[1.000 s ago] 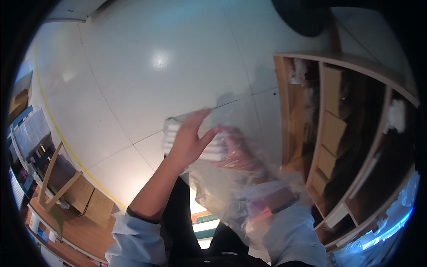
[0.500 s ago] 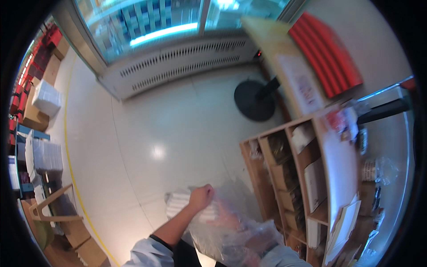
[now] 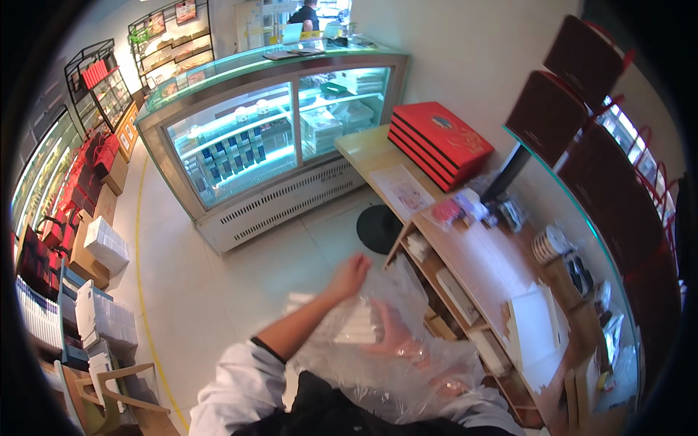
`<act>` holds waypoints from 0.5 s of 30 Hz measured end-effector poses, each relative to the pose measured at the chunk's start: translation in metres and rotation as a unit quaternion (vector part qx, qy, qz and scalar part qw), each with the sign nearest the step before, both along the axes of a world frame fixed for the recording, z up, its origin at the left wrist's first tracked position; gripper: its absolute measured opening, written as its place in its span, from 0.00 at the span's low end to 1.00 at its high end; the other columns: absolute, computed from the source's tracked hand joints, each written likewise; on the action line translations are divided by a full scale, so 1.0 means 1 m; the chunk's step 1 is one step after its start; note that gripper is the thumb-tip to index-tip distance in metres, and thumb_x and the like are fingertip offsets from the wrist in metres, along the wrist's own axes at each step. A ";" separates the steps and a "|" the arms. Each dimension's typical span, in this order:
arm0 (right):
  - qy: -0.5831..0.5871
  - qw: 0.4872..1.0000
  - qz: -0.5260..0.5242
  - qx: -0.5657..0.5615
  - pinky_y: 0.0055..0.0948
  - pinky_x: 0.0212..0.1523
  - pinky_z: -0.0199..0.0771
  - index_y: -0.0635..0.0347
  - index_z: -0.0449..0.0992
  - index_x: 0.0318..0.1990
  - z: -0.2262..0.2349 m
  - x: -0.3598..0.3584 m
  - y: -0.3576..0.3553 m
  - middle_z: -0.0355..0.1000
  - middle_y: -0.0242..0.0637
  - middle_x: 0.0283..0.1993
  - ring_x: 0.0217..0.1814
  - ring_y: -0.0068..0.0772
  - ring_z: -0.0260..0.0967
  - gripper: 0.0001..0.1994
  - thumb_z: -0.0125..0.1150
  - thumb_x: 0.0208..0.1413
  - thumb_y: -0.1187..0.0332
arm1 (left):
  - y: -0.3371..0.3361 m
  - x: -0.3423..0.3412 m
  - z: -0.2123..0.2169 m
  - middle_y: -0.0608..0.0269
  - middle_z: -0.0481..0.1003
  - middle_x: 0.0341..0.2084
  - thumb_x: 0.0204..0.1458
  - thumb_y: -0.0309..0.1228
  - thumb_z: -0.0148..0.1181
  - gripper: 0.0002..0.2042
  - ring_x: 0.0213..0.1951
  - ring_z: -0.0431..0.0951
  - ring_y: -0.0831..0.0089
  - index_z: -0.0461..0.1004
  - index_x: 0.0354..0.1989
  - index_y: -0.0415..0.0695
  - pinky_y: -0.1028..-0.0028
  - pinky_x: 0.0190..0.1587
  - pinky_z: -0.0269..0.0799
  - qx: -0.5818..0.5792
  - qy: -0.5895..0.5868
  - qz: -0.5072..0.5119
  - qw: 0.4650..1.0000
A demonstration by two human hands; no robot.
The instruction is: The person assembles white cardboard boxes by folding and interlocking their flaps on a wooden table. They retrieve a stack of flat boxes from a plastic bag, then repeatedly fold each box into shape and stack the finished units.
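A large clear plastic bag (image 3: pixel 422 378) spreads in front of my body, crumpled and see-through. Within it lies a bundle of white, ribbed-looking pieces (image 3: pixel 356 323), whose exact kind is blurred. My left hand (image 3: pixel 352 275) is closed in a fist at the far edge of the bag, where the film rises beside the fingers. My right hand (image 3: pixel 396 334) shows through the film, its wrist and forearm covered by the bag. Its fingers press against the right side of the white bundle.
A wooden shelf counter (image 3: pixel 480 261) stands close on my right, with white sheets (image 3: pixel 536 334) on it. Red boxes (image 3: pixel 440 145) are stacked beyond. Ahead is a glass display case (image 3: pixel 280 145). A wooden chair (image 3: pixel 120 378) and stacked white packages (image 3: pixel 105 320) line the left.
My view has tilted up, bringing in the whole display case. The left fist has moved forward and right, away from the white bundle, and the bag's film stretches higher beside it.
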State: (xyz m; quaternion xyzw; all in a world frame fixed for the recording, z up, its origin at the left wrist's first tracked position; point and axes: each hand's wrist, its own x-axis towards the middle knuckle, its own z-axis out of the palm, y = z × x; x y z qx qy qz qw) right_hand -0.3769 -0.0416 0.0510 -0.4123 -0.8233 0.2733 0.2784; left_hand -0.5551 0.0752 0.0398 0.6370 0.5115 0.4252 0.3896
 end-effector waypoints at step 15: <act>0.230 0.973 -0.011 -0.022 0.40 0.64 0.58 0.60 0.49 0.68 0.189 0.146 -0.114 0.58 0.43 0.62 0.65 0.41 0.57 0.56 0.79 0.30 0.61 | 0.040 -0.019 0.120 0.53 0.76 0.26 0.55 0.35 0.57 0.10 0.32 0.76 0.64 0.76 0.32 0.39 0.66 0.37 0.70 -0.009 0.372 -0.194 0.908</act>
